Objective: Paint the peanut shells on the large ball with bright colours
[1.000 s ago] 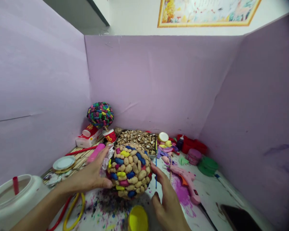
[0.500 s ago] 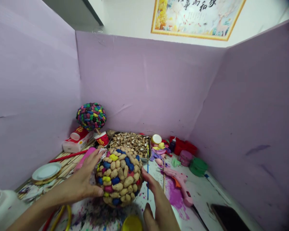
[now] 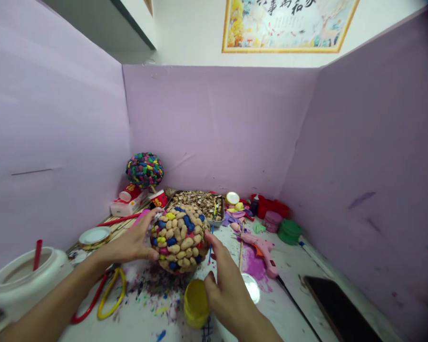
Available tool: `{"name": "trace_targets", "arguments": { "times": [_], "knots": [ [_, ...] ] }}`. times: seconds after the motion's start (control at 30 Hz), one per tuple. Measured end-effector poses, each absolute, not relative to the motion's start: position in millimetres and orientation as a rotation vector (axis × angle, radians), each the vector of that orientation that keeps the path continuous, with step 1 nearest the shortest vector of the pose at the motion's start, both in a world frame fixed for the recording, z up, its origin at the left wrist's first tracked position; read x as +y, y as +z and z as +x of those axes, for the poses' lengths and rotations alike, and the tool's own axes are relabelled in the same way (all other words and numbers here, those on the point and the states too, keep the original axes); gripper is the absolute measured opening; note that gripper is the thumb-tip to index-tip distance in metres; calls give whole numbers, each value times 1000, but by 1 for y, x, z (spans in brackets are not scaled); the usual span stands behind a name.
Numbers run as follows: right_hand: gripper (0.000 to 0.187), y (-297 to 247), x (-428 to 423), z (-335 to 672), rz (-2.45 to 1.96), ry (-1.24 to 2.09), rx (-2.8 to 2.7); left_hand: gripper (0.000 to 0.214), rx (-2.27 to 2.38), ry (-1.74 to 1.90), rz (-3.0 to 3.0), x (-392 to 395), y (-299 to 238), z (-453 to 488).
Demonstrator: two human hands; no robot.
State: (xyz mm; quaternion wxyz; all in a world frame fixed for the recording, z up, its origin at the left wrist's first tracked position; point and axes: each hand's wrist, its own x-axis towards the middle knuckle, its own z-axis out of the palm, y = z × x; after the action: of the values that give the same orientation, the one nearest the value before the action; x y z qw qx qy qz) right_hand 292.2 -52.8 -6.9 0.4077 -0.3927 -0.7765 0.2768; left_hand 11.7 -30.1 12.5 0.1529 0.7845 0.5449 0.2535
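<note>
Between my hands is a ball covered in peanuts (image 3: 180, 240); most are bare tan shells, with some painted blue, yellow, pink and red. My left hand (image 3: 137, 244) grips its left side, fingers behind and thumb in front. My right hand (image 3: 226, 280) curves along the right side, its index fingertip against the peanuts and its thumb apart. A slim blue stick (image 3: 211, 244), perhaps a brush, shows behind my right fingers, leaning towards the tray. Just below the ball stands a jar of yellow paint (image 3: 196, 304), close to my right thumb.
Behind are a tray of shells (image 3: 196, 199) and a finished multicoloured ball (image 3: 144, 169). At right lie a pink glue gun (image 3: 262, 251), a phone (image 3: 338, 308) and a green jar (image 3: 289, 231). Yellow-and-red-handled scissors (image 3: 110, 294) and a white pot (image 3: 28, 275) are at left.
The view has shifted, showing more of the near table, the yellow jar and the white pot. My hands remain on either side of the peanut ball, which looks almost unturned.
</note>
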Motion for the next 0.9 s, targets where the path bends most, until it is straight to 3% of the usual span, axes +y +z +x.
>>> {"name": "trace_targets", "arguments": {
  "times": [0.33, 0.57, 0.9],
  "knots": [
    [70, 3, -67, 290, -1030, 710, -2006, 108, 1567, 682, 2314, -34, 21, 6],
    [65, 1, -62, 292, -1021, 693, -1976, 124, 1539, 674, 2219, -37, 21, 15],
    [31, 47, -54, 330, -933, 579, -1646, 124, 1560, 724, 2113, -35, 17, 18]
  ]
}}
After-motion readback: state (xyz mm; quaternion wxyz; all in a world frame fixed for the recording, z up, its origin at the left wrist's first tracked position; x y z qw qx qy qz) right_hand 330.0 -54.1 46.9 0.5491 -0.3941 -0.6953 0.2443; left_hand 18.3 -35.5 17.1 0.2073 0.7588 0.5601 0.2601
